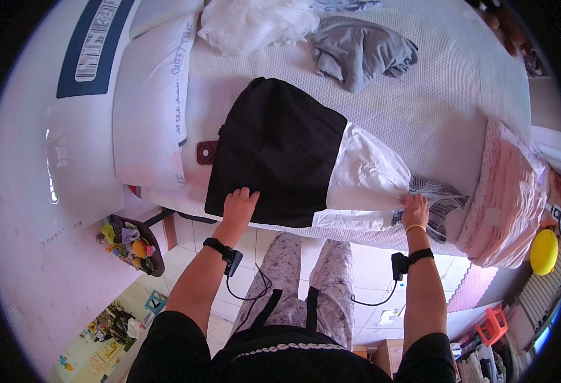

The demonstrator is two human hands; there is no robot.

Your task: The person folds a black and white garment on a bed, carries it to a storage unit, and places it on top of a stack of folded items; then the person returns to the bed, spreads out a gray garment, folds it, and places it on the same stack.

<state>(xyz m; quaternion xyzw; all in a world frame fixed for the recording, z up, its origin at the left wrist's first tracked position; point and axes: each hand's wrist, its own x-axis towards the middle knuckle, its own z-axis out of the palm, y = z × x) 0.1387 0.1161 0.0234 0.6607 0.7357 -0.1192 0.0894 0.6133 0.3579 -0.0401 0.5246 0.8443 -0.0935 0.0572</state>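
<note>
A black garment [274, 153] lies spread on the bed, with a white cloth part [366, 163] running out from its right side. At the far right end of the white part is grey checked fabric [443, 201]. My left hand [241, 207] rests on the black cloth near its lower left edge, fingers slightly apart. My right hand [415, 209] is closed on the end of the white part, beside the checked fabric. What lies under its fingers is hidden. Each wrist wears a black strap with a small cabled device.
A grey cloth [360, 51] and white ruffled fabric [255, 22] lie farther back on the bed [452, 96]. Folded pink bedding [503, 198] is at the right, a white pillow [149, 108] at the left. A dark red object [206, 152] sits beside the black garment.
</note>
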